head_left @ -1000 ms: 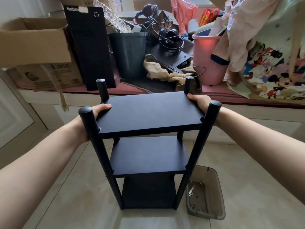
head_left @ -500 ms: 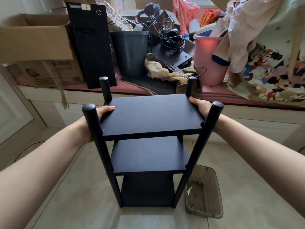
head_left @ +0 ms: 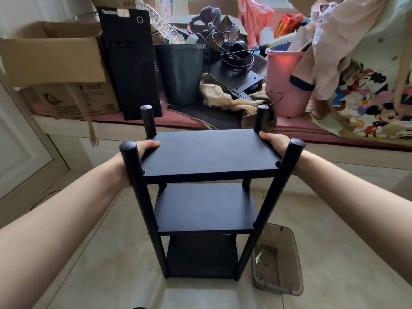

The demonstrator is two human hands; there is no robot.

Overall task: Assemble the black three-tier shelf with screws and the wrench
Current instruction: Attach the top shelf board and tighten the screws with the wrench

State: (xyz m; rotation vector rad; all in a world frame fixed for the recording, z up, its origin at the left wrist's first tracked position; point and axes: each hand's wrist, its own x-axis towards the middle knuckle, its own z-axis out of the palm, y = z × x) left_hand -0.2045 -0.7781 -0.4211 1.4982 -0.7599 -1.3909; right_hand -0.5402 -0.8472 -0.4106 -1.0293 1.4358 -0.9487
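Black 3-tier shelf (head_left: 207, 152) stands upright on the tiled floor (head_left: 334, 230), all 3 boards seated btw 4 posts; looks fully assembled. We hold it by the top board: left hand (head_left: 142, 150) grips the left short edge, thumb on top, fingers under (hidden, so can't tell how they lie); right hand (head_left: 275, 142) same on the right edge, partly behind the front-right post. Vs 1 s ago: grip unchanged, shelf sits a bit lower and closer in view w/ feet on the floor, so we read this as a settle/stability check, not fastening. Grey plastic tray (head_left: 289, 286) just right of the base holds a small wrench (head_left: 258, 257) plus a few screws (head_left: 272, 248), untouched. Task prob near done. Behind: PC tower (head_left: 130, 63), cardboard box (head_left: 53, 54), pink bucket (head_left: 287, 85) on the ledge.
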